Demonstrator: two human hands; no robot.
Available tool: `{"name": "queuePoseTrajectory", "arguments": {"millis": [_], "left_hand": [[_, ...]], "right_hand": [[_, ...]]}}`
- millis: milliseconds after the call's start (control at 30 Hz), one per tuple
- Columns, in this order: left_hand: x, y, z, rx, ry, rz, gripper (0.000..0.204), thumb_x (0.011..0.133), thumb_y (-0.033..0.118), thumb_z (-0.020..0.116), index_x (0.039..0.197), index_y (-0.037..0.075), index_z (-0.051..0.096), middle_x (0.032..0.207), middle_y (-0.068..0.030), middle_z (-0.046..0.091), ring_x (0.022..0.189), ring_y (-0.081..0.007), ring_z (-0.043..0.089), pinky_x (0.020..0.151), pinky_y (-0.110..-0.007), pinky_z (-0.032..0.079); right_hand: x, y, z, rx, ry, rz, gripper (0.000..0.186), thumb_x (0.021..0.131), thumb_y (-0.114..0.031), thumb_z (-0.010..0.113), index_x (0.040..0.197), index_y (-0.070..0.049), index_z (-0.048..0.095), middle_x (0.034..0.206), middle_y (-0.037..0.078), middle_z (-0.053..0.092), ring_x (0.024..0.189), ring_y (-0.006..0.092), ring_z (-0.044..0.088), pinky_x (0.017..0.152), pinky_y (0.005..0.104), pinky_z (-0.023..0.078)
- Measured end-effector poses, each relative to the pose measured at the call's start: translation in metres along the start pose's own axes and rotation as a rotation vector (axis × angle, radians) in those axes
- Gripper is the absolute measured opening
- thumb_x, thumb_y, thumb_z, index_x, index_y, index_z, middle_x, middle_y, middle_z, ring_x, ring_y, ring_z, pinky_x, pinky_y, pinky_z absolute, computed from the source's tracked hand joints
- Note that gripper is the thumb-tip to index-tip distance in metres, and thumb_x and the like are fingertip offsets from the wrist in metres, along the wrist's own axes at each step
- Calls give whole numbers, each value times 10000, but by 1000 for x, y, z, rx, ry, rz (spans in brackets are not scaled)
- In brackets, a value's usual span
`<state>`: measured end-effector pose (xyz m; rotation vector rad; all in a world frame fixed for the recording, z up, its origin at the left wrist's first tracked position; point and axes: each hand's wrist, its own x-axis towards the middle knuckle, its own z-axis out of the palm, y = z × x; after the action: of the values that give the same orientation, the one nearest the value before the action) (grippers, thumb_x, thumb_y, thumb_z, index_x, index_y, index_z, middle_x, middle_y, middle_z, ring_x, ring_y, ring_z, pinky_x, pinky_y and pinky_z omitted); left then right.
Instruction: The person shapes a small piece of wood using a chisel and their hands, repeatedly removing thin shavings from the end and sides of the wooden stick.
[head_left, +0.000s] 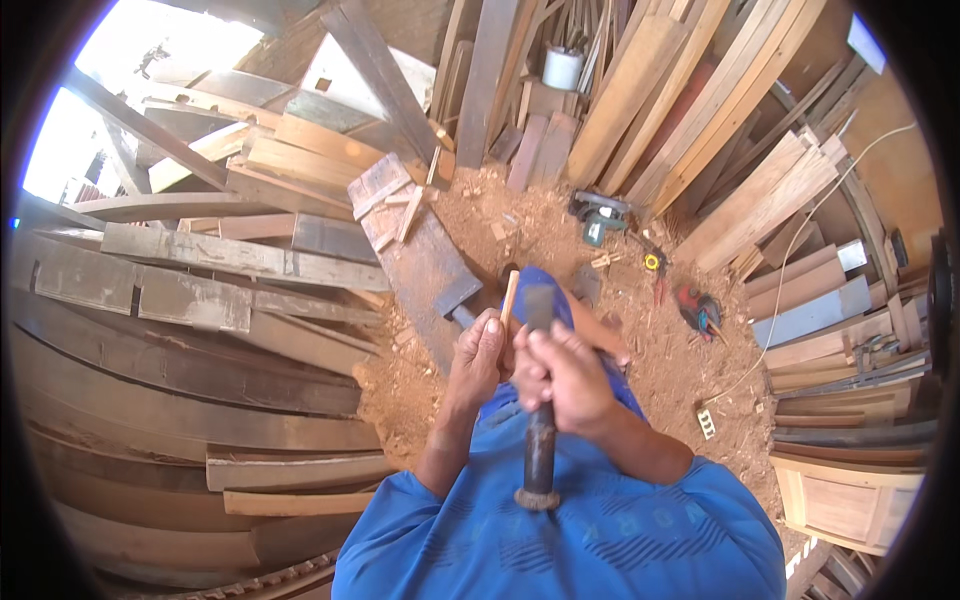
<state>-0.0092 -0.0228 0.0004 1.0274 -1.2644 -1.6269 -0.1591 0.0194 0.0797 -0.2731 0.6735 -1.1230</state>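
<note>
My left hand (pixel 479 357) is closed round a thin, light wooden stick (pixel 511 294), which points up and away from me. Just to its right, my right hand (pixel 570 380) grips a large chisel (pixel 540 455). Its dark handle with a worn round end points toward my chest, and its wide blade points away, slightly blurred. The two hands are close together above my lap. Beyond my left hand, a hammer (pixel 460 293) rests on a worn plank (pixel 428 258) strewn with sawdust, its handle partly hidden behind that hand.
Sawdust covers the floor (pixel 680 370). Right of the plank lie a green power tool (pixel 595 226), a yellow tape measure (pixel 652 262), red-handled pliers (pixel 659 291) and a white power strip (pixel 706 424). Stacked boards (pixel 200 345) crowd the left; leaning timber (pixel 630 95) and a white can (pixel 563 69) stand ahead.
</note>
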Motion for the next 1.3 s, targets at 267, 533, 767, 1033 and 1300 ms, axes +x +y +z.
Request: {"name": "queuePoseTrajectory", "arguments": {"millis": [267, 533, 767, 1033, 1300], "left_hand": [[-12, 22, 17, 366, -40, 216, 229, 1012, 141, 404, 1049, 10, 588, 783, -135, 590, 698, -202, 585, 628, -326, 464], [-98, -26, 11, 331, -92, -346, 261, 1019, 236, 442, 928, 43, 592, 610, -35, 449, 578, -113, 463, 546, -299, 404], [-3, 9, 3, -72, 96, 50, 318, 1055, 285, 333, 1007, 59, 552, 646, 30, 429, 544, -65, 362, 501, -223, 311], [-4, 25, 35, -281, -298, -262, 356, 1031, 372, 379, 999, 77, 576, 609, -20, 539, 438, -84, 406, 414, -238, 328], [-24, 15, 35, -194, -290, -145, 331, 1042, 331, 372, 985, 54, 545, 616, -5, 493, 502, -79, 431, 470, -214, 349]], "right_hand": [[-19, 13, 8, -111, -13, -1, 158, 1007, -247, 435, 985, -96, 472, 654, -40, 369, 461, 37, 344, 452, 244, 395], [-62, -20, -2, -193, -3, -333, 138, 1006, -216, 446, 1024, -79, 445, 672, 5, 434, 503, 86, 420, 464, 297, 449], [-22, 13, -30, -137, -10, 49, 237, 976, -216, 507, 1137, -42, 499, 728, 14, 473, 616, 107, 504, 550, 344, 513], [5, -41, -20, -598, 87, -370, 343, 953, -205, 577, 1229, -2, 549, 656, -3, 555, 509, 32, 467, 450, 196, 379], [24, -35, -41, -679, 170, -365, 180, 940, -232, 615, 936, -53, 630, 677, -38, 546, 530, 28, 459, 463, 198, 375]]}}
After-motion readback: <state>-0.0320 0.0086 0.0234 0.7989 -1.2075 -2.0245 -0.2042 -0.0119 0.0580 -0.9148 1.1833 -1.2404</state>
